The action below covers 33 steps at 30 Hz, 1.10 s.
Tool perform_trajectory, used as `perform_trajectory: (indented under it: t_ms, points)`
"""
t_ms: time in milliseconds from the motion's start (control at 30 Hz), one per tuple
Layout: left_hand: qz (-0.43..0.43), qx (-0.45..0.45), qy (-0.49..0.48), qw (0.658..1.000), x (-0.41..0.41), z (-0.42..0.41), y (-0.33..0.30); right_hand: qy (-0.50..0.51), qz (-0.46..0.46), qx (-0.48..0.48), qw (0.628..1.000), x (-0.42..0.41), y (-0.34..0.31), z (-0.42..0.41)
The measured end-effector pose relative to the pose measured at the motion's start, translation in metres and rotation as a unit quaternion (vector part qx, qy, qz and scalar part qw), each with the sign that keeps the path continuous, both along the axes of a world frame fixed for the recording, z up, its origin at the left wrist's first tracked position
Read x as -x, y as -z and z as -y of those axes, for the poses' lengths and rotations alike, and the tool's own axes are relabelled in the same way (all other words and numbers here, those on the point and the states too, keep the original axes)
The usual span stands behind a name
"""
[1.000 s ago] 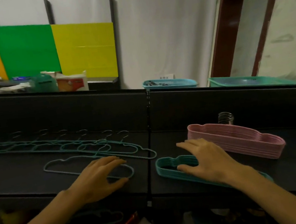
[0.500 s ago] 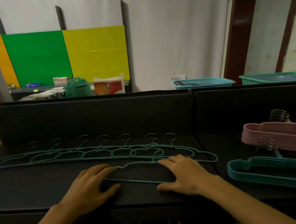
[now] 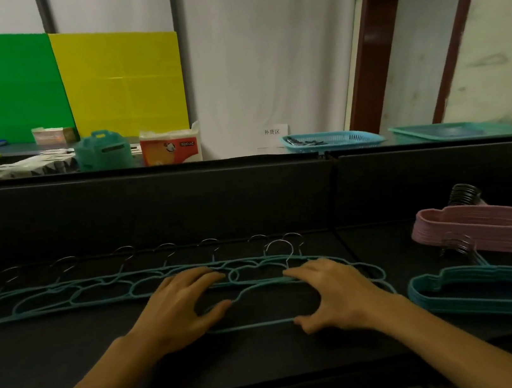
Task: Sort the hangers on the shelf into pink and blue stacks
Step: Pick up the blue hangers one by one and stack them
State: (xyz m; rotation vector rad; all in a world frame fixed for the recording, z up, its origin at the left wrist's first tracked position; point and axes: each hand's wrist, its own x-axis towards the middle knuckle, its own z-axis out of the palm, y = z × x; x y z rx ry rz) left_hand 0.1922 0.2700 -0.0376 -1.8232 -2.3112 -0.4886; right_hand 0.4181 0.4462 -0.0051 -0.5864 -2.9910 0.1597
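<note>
Blue hanger (image 3: 261,324) between left hand (image 3: 178,308), right hand (image 3: 336,294).

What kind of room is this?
Probably a stockroom or practice shop: a black shelf with sorted pink hangers and blue hangers, plus a basket by a paper sign.
</note>
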Motion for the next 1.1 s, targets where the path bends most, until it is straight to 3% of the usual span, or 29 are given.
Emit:
perform_trajectory:
  t_ms: [467, 633, 967, 1100]
  points:
    - [0.053, 0.023, 0.073, 0.996, -0.044, -0.124, -0.002, 0.077, 0.007, -0.105, 0.991, -0.091, -0.030, -0.078]
    - [0.077, 0.114, 0.082, 0.987, -0.057, -0.151, -0.002, 0.088, 0.027, -0.105, 0.990, -0.114, -0.030, -0.096]
    - [0.109, 0.118, 0.098, 0.982, -0.062, -0.159, -0.012, 0.127, 0.012, -0.091, 0.988, -0.140, -0.027, -0.107]
    - [0.084, 0.098, 0.093, 0.987, -0.062, -0.158, -0.011, 0.151, -0.022, -0.072, 0.986, -0.146, -0.026, -0.105]
